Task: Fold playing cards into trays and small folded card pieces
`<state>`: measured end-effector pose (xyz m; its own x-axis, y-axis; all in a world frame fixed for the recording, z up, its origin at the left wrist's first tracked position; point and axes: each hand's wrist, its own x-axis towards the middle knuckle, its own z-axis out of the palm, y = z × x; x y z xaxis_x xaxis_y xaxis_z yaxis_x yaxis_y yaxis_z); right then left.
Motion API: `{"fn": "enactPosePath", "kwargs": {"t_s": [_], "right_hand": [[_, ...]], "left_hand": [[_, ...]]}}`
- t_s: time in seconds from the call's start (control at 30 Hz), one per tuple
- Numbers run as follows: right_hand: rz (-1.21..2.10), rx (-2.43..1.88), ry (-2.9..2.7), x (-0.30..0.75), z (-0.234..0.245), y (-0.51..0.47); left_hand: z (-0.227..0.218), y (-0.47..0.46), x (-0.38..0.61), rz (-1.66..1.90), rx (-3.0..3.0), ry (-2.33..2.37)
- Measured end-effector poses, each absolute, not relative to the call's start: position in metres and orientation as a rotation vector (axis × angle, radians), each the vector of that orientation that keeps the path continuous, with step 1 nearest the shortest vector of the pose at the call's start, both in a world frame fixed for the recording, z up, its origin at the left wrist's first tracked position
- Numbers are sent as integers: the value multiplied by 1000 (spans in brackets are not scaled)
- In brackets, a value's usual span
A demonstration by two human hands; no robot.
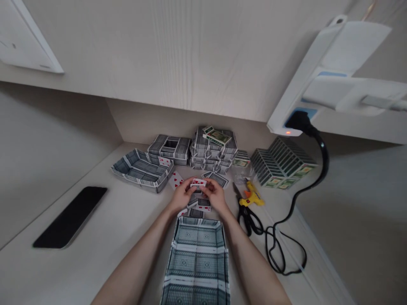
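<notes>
Both hands meet mid-worktop here: the left hand (182, 195) and right hand (216, 195) are each pinching one small bundle of grey-backed playing cards (199, 183), with a red hearts card face up on top, over the pale worktop (121, 220). Between the forearms sits a long open tray folded from grey patterned cards (197, 254). A yellow glue gun (252, 197) and black-handled scissors (249, 219) lie just right of the right hand. A flat black phone (71, 216) is well off to the left.

The phone (71, 216) is lying left of the tray (197, 254) — scissors (249, 218) and glue gun (252, 197) are lying right, stacked boxes (213, 152) sitting behind.
</notes>
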<state>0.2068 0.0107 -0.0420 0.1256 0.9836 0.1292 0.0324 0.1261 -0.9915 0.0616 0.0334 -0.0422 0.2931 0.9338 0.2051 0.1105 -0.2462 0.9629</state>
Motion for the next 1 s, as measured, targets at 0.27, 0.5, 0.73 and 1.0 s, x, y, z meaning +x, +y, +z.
{"fn": "enactPosePath", "kwargs": {"t_s": [0.27,0.5,0.73,1.0], "right_hand": [[950,-1201,-1274,210,-45,11],[919,-1187,-1339,209,-42,9],[1044,-1178,-1282,210,-42,11],[1144,-1136,-1203,207,-36,9]], "left_hand": [[-44,32,64,1139,1556,969],[-41,33,58,1188,1599,1049],[-38,33,59,1128,1512,1072],[-36,35,58,1159,1369,1015]]}}
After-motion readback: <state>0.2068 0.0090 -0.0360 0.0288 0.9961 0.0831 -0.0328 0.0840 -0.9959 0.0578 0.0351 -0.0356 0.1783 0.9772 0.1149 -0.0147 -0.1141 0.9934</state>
